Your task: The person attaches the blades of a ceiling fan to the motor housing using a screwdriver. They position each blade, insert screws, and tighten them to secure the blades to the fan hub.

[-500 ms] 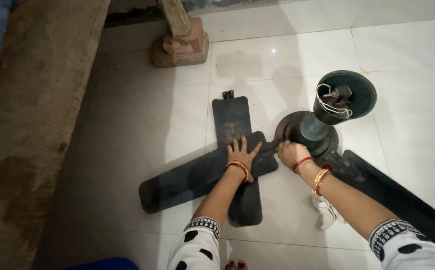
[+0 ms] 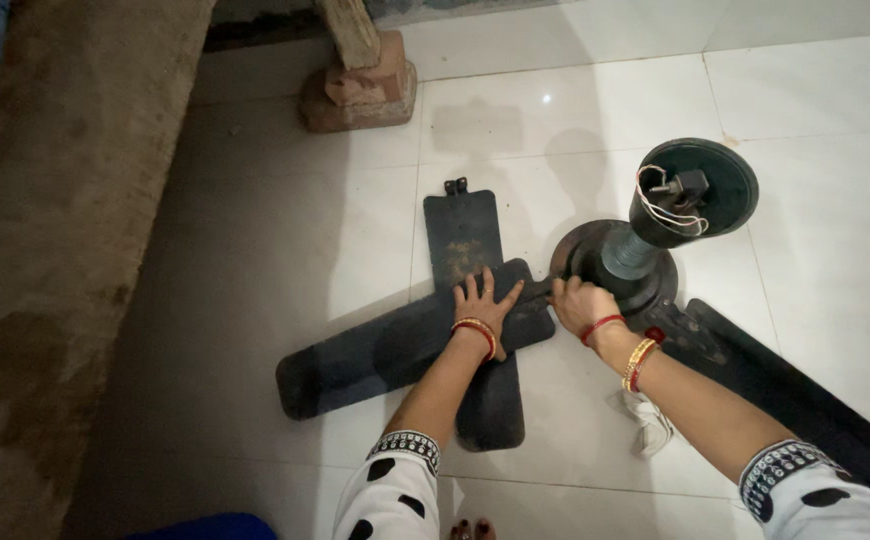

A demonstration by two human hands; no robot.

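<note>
The white tiled floor [image 2: 795, 90] carries all items. A brown rough wall or slab [image 2: 45, 250] runs down the far left of the fan motor [image 2: 625, 265], well apart from it. A wooden leg on a brick block [image 2: 360, 85] stands beyond and to the left of the motor, clear of the work. A white cloth [image 2: 645, 420] lies on the tiles just near-side of the motor, under the right forearm.

The ceiling fan is dismounted and lies on the floor. Its motor is dark and round, with a short grey stem rising to a dark cup-shaped canopy [image 2: 700, 190] from which white wires loop out. One dark blade [image 2: 805, 400] runs from the motor toward the lower right. Two loose dark blades [image 2: 435, 330] lie crossed immediately left of the motor; the upper one shows a metal bracket at its far end and worn patches.

The left hand [image 2: 483, 305] is spread flat, palm down, pressing where the blades cross. The right hand [image 2: 580, 305] is closed, fingers curled at the motor's left rim; what it pinches cannot be told.

Against the earlier frame, hands, blades and motor hold the same positions; no shift noted.
</note>
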